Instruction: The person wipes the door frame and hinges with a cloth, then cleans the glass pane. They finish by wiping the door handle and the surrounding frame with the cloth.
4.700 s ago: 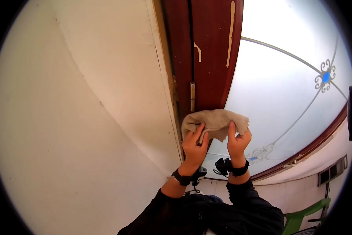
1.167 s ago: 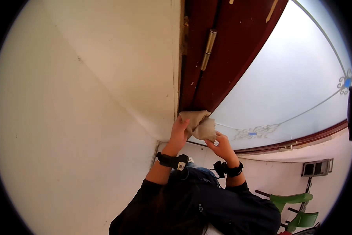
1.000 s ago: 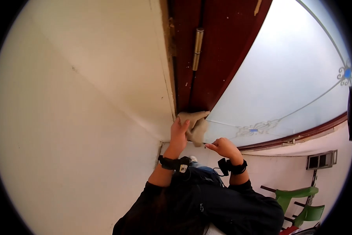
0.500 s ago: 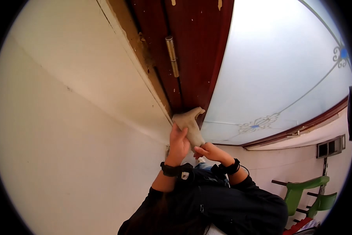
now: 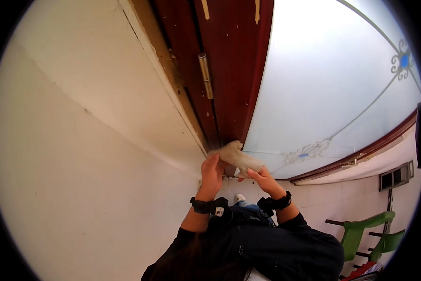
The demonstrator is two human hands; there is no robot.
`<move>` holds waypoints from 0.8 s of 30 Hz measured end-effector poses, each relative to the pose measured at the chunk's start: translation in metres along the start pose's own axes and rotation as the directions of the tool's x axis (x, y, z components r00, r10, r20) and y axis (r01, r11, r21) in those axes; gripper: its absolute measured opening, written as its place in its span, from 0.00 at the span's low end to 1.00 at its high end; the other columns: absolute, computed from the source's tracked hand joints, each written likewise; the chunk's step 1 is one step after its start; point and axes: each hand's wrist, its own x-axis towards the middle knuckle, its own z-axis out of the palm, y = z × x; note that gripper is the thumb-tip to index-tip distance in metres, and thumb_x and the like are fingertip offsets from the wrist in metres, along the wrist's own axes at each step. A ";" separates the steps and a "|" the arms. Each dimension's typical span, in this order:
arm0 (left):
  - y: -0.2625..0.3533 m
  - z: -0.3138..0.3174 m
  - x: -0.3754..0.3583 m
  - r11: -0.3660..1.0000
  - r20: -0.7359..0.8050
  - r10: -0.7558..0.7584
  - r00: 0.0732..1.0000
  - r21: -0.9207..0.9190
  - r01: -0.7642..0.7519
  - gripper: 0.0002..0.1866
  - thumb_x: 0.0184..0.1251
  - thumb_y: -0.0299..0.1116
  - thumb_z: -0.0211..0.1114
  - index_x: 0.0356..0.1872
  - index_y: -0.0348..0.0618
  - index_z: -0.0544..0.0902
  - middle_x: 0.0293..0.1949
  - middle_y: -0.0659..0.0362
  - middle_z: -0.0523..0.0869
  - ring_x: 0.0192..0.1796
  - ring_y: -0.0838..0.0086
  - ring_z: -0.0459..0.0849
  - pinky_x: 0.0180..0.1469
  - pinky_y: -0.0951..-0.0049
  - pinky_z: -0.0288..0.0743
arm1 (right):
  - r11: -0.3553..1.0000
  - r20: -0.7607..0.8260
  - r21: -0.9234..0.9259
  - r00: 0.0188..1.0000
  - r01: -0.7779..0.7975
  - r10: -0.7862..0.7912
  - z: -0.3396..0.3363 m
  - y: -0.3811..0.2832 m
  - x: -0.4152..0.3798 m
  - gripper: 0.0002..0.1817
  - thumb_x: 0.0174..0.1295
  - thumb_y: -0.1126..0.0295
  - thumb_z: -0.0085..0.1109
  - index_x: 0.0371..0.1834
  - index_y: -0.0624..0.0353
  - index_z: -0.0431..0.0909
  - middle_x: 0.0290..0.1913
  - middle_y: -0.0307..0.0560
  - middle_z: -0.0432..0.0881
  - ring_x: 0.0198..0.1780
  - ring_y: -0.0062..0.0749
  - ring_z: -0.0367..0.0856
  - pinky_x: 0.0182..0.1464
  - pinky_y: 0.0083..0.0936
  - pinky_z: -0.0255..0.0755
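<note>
A pale beige cloth [image 5: 241,158] is stretched between my two hands, close by the lower part of the dark red door [image 5: 236,61]. My left hand [image 5: 212,172] grips its left end near the door frame, with most of the fingers hidden behind the fabric. At the cloth's lower right end, my right hand [image 5: 265,181] pinches it, thumb on top. The cloth's upper edge overlaps the door's lower part in this view. Both wrists wear black bands.
A metal hinge [image 5: 205,76] sits on the door. Frosted glass [image 5: 313,84] with scroll patterns fills the right. The cream wall [image 5: 88,164] rises close on my left. Green chairs [image 5: 355,236] stand at the lower right. My shoe [image 5: 240,197] shows on the tiled floor.
My right hand has moved right and slightly up, pulling the cloth from hanging downward to stretched sideways. My left hand stays near the frame. The view has shifted slightly.
</note>
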 end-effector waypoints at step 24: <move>0.014 0.035 0.016 0.371 0.480 0.399 0.781 0.695 -0.617 0.35 0.51 0.18 0.51 0.63 0.39 0.50 0.44 0.52 0.73 0.46 0.66 0.73 0.49 0.72 0.66 | 0.284 0.045 -0.805 0.531 0.520 -0.846 0.051 -0.105 0.055 0.10 0.51 0.72 0.55 0.38 0.62 0.75 0.37 0.47 0.77 0.39 0.38 0.74 0.43 0.28 0.66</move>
